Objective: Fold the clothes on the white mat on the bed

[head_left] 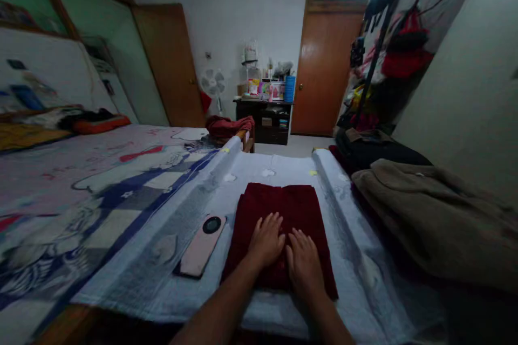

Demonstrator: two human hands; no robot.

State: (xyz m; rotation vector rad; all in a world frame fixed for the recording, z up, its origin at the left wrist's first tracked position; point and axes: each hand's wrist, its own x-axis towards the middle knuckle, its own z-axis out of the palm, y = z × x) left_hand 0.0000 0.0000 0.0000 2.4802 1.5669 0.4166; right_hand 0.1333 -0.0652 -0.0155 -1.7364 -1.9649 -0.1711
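Two flattened hands (pixel 267 241) (pixel 305 264) (slightly splayed) rest on folded maroon cloth (pixel 283 198).

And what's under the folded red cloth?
A pale blue sheet shows around the folded red cloth, so the cloth seems to lie on that. The part right beneath is covered, so anything hidden there can't be seen.

The phone (pixel 203 250) lies left of the cloth (pixel 282 202).
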